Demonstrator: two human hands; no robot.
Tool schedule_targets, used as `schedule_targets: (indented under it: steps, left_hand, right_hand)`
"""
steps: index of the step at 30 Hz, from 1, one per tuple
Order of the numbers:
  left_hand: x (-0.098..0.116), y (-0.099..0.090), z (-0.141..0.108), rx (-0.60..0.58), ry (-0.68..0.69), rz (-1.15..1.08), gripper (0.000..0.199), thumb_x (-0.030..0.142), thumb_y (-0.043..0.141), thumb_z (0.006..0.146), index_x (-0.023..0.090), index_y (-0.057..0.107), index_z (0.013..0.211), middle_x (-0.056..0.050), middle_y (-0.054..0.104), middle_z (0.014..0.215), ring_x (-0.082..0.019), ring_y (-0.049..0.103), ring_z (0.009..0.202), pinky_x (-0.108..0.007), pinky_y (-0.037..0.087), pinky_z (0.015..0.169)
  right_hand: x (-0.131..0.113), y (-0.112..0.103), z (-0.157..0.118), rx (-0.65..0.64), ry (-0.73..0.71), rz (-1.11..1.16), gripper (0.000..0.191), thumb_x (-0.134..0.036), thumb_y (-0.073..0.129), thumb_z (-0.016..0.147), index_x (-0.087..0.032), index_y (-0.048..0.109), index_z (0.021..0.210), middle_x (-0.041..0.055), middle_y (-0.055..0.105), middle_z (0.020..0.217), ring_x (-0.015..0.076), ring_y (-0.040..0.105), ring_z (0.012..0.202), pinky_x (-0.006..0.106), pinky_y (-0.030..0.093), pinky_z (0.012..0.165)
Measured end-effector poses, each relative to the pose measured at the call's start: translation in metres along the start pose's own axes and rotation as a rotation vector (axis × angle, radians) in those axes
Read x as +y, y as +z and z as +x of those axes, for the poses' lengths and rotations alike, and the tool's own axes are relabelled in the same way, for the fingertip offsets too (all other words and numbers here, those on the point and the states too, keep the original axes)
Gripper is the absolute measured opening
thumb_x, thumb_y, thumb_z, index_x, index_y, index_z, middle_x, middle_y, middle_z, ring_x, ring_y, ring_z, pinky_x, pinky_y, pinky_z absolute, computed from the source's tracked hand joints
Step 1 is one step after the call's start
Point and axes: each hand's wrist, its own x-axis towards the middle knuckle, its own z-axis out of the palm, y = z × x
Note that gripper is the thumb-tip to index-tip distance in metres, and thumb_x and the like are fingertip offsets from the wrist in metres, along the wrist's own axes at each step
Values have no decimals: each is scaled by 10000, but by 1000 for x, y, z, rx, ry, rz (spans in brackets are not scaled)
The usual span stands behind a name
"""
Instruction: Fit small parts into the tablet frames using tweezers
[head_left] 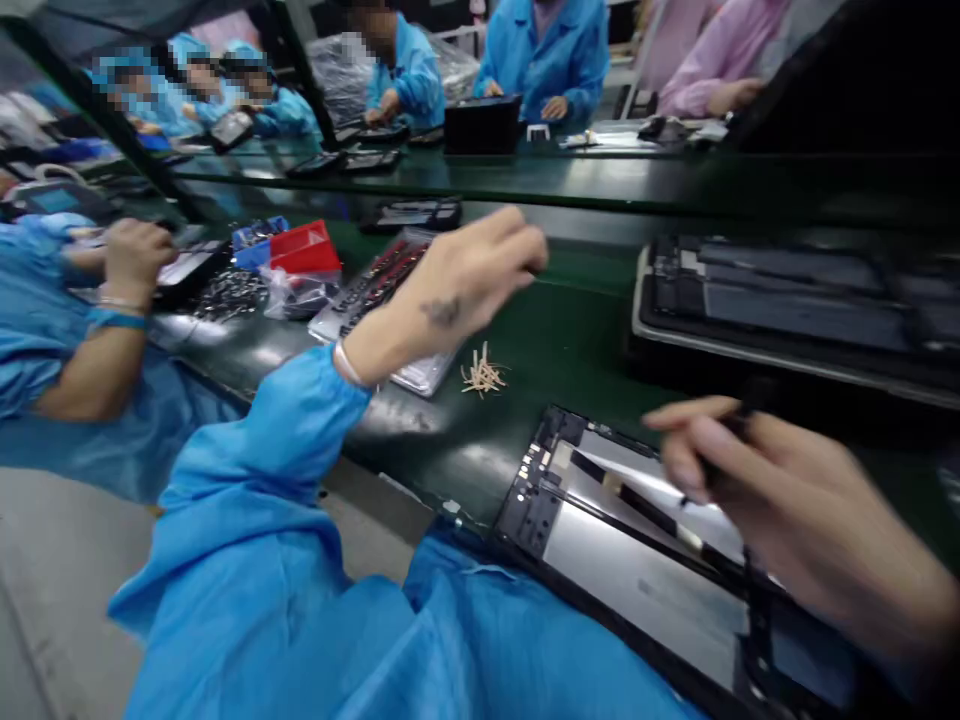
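Currently our left hand (457,290) reaches over the parts tray (375,300), fingers curled together; contents unclear. Our right hand (795,510) pinches a dark tool (739,415) above the opened tablet (637,570).

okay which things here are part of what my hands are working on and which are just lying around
In hand:
- opened tablet under the right hand
- thin dark tool in that hand
- clear tray of parts by the left hand

Lying about:
- pile of small sticks
- red bin
- blue bin
- second opened device
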Motion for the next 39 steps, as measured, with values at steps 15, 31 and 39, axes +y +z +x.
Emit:
schedule_targets:
  steps: [15, 31, 39]
  left_hand:
    - [98, 35, -16, 272, 663, -7, 149, 264, 556, 1035, 218, 693, 997, -25, 724, 930, -159, 699, 876, -277, 579, 761]
    - [103, 28, -31, 154, 387, 132, 205, 151, 489, 1031, 173, 607, 865, -30, 652, 780, -173, 554, 683, -322, 419, 639]
    - [36, 19, -60, -356, -88, 263, 239, 167, 390, 1060, 138, 612, 976, -77, 645, 923, -189, 581, 818, -306, 424, 700]
  right_hand:
    - [1, 20, 7, 55, -53, 146, 248, -433, 817, 795, -198, 751, 837, -17, 572, 623, 109, 484, 555, 256, 400, 523]
    - [1, 22, 0, 73, -471, -518, 208, -316, 608, 956, -216, 681, 789, 3, 637, 694, 144, 555, 618, 304, 390, 591]
    - [4, 11, 5, 155, -316, -398, 218, -487, 701, 889, -279, 758, 865, 28, 743, 809, 216, 658, 682, 337, 457, 563]
